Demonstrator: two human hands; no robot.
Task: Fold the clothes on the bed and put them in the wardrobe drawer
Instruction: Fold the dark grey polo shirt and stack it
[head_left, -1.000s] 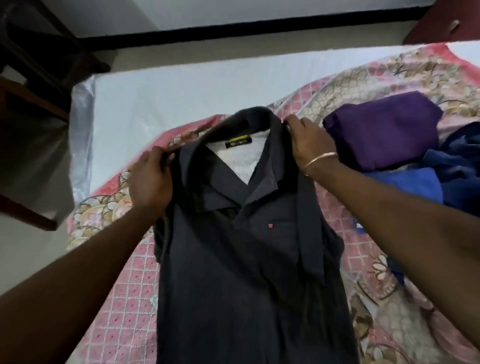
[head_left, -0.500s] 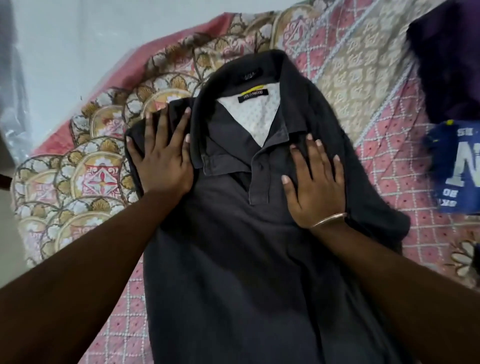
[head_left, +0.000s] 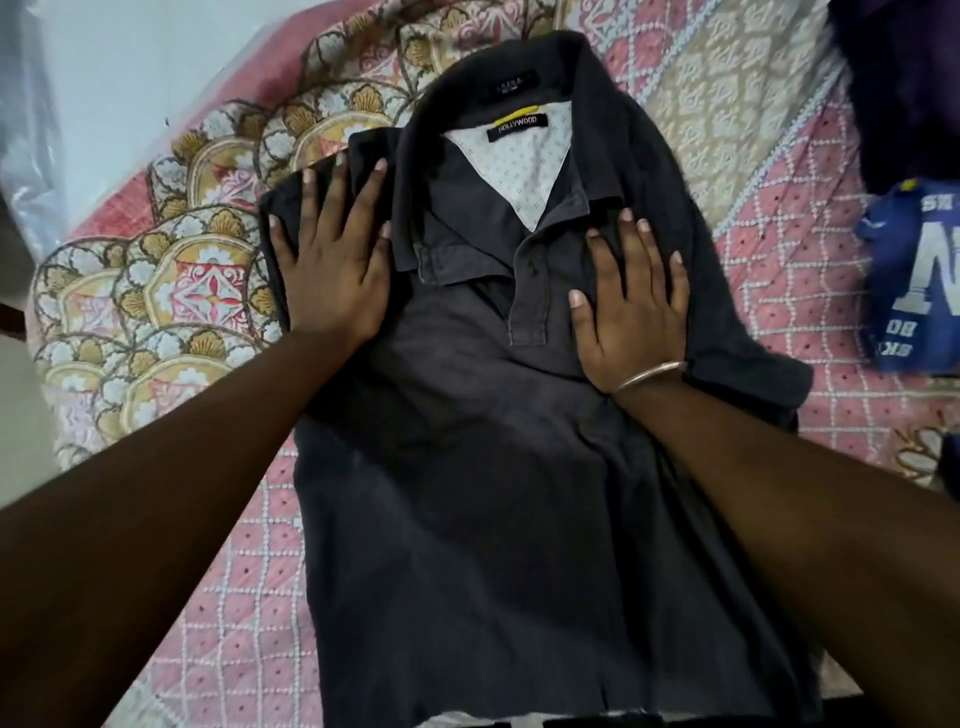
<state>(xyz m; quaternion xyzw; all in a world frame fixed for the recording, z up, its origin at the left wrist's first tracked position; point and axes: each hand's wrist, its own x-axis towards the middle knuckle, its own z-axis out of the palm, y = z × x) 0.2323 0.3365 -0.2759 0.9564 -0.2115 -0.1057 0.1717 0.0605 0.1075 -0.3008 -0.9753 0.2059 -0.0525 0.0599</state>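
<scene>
Charcoal-grey cotton polo shirt (head_left: 483, 467) lies front-up across the middle of the frame on the pink and gold patterned quilt (head_left: 171, 291), its hem at the bottom edge and its collar toward the top centre. A second ago it hung lifted by the shoulders, each pinched in a hand; half a second ago it had been laid down, and since then little has moved beyond the view drawing closer. The left hand (head_left: 332, 270) presses flat on the shoulder at centre left, fingers straight and spread, gripping nothing. The right hand (head_left: 631, 312), a thin metal bangle (head_left: 649, 375) at its wrist, lies just as flat beside the button placket, also holding nothing. The sleeve on the right side spreads out toward the right edge; the one on the left looks tucked under or bunched beneath the palm. This reads as smoothing before the first fold, so the shirt's folding has barely begun. Farther off at the right edge sits a blue printed garment (head_left: 919, 280), and above it in the upper right corner a dark purple cloth (head_left: 904, 78), both seemingly waiting. No wardrobe drawer is in view.
</scene>
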